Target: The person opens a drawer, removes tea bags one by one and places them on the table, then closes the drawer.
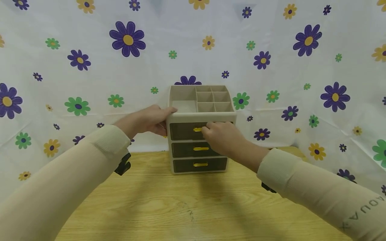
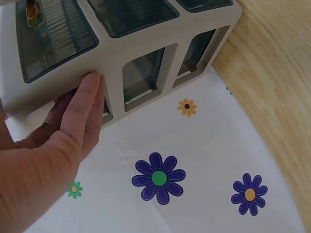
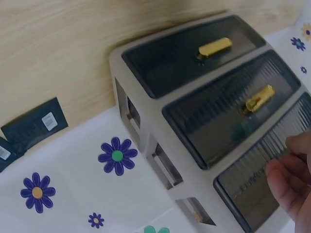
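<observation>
Flowered cloth (image 1: 181, 26) fills twelve o'clock; left hand (image 1: 149, 120) grips drawer unit (image 1: 187, 142); whether right hand (image 1: 221, 136) pinches gold handle (image 1: 197, 129), I can't tell.

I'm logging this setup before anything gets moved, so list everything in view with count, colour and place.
table: 1, yellowish wood, across lower head view
cloth: 1, white with purple, orange and green flowers, backdrop
organizer: 1, cream, on the table
drawers: 3, dark, stacked in the organizer's front
handles: 3, gold, one per drawer
top compartments: 7, cream, one large, six small
packets: at least 2, dark with white labels, left edge of right wrist view
wrist devices: 2, black, at the wrists
sleeves: 2, cream, on both arms
left hand: 1, bare, on the organizer's left side
right hand: 1, bare, fingers curled at the top handle
</observation>
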{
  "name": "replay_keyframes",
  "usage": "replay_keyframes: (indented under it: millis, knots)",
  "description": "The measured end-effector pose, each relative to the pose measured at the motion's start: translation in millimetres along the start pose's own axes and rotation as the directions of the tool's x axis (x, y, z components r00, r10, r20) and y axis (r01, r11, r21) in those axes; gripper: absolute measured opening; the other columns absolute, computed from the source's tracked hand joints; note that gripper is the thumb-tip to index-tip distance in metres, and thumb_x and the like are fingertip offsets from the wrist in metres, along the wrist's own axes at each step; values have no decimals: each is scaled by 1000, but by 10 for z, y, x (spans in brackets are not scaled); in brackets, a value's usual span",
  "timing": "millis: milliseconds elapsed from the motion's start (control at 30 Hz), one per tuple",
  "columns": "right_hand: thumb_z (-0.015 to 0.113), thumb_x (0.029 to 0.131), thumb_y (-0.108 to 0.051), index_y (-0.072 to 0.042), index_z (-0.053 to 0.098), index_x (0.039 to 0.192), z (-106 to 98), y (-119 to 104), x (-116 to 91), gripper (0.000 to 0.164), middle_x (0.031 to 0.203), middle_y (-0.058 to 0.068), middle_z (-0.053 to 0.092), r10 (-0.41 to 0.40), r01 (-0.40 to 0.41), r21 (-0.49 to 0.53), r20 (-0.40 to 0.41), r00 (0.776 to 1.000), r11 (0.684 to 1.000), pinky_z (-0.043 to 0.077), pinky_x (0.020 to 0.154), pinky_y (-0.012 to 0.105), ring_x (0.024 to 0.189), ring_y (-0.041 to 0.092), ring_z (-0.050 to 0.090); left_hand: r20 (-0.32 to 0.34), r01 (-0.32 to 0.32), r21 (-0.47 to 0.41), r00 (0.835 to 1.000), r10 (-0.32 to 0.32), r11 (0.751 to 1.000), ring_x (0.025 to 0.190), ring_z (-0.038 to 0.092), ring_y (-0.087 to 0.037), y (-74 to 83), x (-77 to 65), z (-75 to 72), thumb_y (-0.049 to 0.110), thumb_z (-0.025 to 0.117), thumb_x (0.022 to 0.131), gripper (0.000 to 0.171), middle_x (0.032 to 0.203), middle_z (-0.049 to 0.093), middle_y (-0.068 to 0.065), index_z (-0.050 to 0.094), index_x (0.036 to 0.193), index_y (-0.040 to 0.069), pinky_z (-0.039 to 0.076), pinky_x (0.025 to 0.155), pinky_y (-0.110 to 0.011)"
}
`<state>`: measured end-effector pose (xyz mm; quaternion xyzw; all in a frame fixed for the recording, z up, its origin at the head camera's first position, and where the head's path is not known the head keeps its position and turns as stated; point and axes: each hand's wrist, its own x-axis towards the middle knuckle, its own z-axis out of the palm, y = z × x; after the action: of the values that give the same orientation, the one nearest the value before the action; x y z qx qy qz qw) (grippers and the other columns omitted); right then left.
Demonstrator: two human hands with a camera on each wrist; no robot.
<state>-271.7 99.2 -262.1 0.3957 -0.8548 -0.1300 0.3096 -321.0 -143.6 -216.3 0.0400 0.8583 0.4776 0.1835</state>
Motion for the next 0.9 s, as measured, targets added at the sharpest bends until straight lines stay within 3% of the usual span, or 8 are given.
replay_keyframes:
  millis: [267, 333, 467, 567, 700, 900]
  knots:
    - [56, 88, -13, -9, 65, 86, 143, -88, -95, 10, 72, 2, 60, -54, 53, 8, 112, 992, 999, 48, 45, 23, 54, 11, 52, 71, 74, -246, 996, -58, 966, 92, 58, -34, -133, 12, -59, 52, 20, 96, 69, 113, 48, -26, 41, 119, -9, 50, 85, -43]
    - [56, 88, -13, -9, 65, 87, 183, -111, -106, 10, 73, 2, 61, -54, 52, 16, 127, 990, 999, 49, 46, 24, 56, 11, 53, 74, 70, -260, 996, -52, 963, 91, 57, -34, -186, 19, -53, 47, 19, 98, 63, 111, 49, -25, 42, 119, -7, 51, 84, -43]
    - [56, 88, -16, -9, 66, 92, 245, -145, -123, 13, 78, 2, 62, -53, 52, 10, 153, 987, 999, 51, 48, 25, 61, 12, 56, 62, 42, -209, 998, -30, 977, 91, 57, -33, -332, 81, -16, 32, 37, 97, 42, 109, 50, -22, 46, 117, -3, 52, 81, -41]
    - [59, 87, -16, -9, 66, 94, 268, -168, -136, 13, 85, 3, 64, -71, 76, -19, 168, 983, 997, 52, 50, 24, 66, 12, 58, 66, 51, -176, 997, -40, 983, 89, 59, -31, -426, 143, 34, 21, 44, 93, 35, 107, 53, -22, 48, 114, -7, 52, 82, -43]
    - [65, 84, -14, -9, 67, 96, 294, -209, -142, 14, 93, 4, 65, -101, 116, -70, 182, 978, 991, 53, 52, 24, 70, 12, 61, 73, 83, -231, 995, -67, 970, 86, 62, -30, -473, 210, 83, 10, 41, 91, 32, 105, 57, -25, 45, 115, -12, 51, 83, -45]
    - [66, 82, -10, -8, 67, 96, 355, -234, -136, 14, 87, 4, 65, -129, 149, -144, 142, 981, 978, 51, 47, 24, 60, 11, 56, 70, 141, -290, 990, -126, 947, 86, 62, -31, -448, 299, 113, 7, 41, 92, 29, 104, 56, -24, 45, 116, -8, 53, 79, -44]
